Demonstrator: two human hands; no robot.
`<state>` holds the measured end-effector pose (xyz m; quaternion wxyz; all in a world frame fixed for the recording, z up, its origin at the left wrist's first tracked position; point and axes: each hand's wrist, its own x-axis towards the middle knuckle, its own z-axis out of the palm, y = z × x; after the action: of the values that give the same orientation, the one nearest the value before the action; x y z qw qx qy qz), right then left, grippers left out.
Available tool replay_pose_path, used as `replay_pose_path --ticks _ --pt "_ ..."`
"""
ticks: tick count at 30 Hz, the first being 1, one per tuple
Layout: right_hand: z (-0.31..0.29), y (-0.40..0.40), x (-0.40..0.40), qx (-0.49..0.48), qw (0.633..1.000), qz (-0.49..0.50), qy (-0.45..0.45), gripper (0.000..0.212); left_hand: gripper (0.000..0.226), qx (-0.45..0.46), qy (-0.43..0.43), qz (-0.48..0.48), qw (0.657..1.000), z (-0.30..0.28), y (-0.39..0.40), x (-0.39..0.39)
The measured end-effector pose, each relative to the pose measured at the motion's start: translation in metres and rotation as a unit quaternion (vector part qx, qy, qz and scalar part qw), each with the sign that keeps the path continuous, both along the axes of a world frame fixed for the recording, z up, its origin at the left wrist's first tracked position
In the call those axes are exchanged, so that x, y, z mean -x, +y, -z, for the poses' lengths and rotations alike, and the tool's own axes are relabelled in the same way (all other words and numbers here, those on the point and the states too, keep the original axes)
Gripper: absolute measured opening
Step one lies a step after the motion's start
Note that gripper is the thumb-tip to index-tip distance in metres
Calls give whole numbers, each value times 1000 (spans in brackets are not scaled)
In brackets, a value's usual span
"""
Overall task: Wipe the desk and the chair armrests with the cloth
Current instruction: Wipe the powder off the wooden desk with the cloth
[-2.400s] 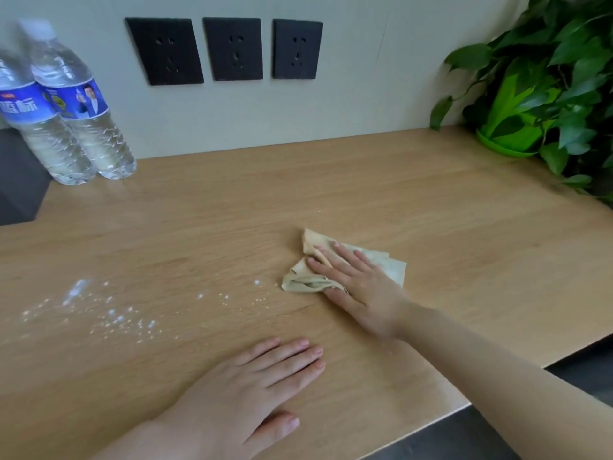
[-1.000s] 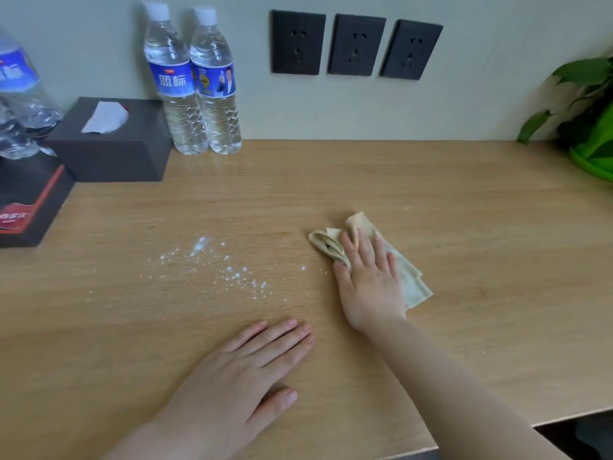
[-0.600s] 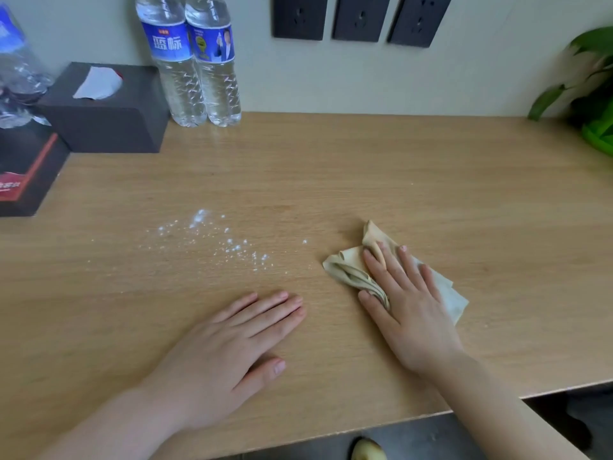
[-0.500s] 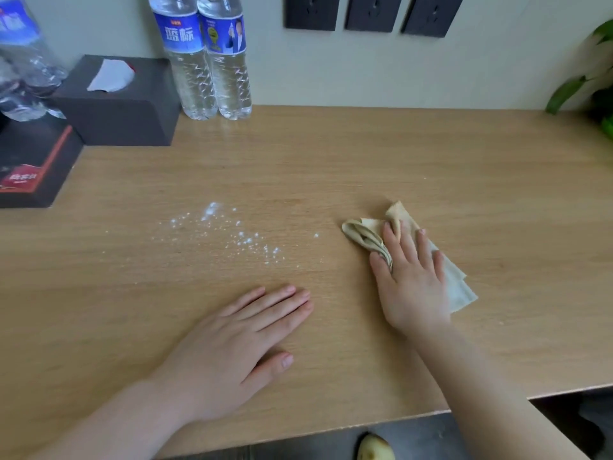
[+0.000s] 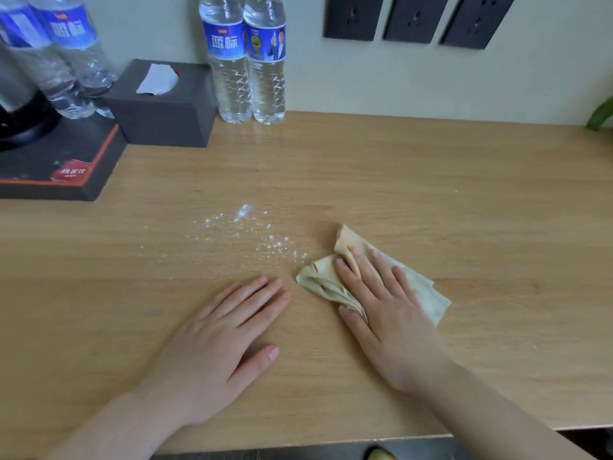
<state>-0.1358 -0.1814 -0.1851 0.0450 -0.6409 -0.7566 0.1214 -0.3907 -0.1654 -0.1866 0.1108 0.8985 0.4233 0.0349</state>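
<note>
Cloth (image 5: 416,287): a beige, crumpled rag lying on the wooden desk (image 5: 431,200), just right of the scatter of white specks (image 5: 252,234); its bunched folds point toward the specks and its flatter end trails off to the right.
Right hand (image 5: 388,323): palm down on the cloth, fingers spread and flat, pressing it to the desk; the fingertips (image 5: 341,262) reach the rolled edge nearest the specks, and the thumb lies on the bare wood beside the folds.
Left hand (image 5: 219,343): flat on the desk, fingers together and straight, thumb out to the side; it sits just in front of the specks and close to the cloth's left end without touching it; it holds nothing.
White specks: a loose scatter of powder or crumbs on the wood, densest at the far side, thinning toward the cloth.
Water bottles (image 5: 247,58): two upright, side by side, against the wall well behind the specks.
Tissue box (image 5: 166,107): dark, just left of those bottles, a white tissue showing at the slot.
Black tray (image 5: 63,164): behind and left of the specks, red-trimmed, with more bottles (image 5: 56,51) standing on it.
Wall sockets (image 5: 411,16): three dark plates on the wall, behind and right of the specks.
</note>
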Motion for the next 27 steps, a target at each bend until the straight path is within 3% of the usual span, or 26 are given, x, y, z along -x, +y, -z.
replay_pose_path --ticks 4,10,15,22,27 --pt "-1 -14 -27 -3 998 56 -25 58 59 7 -2 -34 999 -2 1 18" --pt "3 61 -4 -1 977 212 10 57 60 21 -3 -79 997 -6 2 51" --pt "1 82 41 7 991 130 40 55 62 12 8 -97 995 -3 3 58" --pt "-2 -2 39 2 995 -102 -11 60 63 3 -6 -102 995 -2 1 58" --pt "-2 -9 2 5 1000 -13 -18 60 62 12 5 -102 995 -5 1 70"
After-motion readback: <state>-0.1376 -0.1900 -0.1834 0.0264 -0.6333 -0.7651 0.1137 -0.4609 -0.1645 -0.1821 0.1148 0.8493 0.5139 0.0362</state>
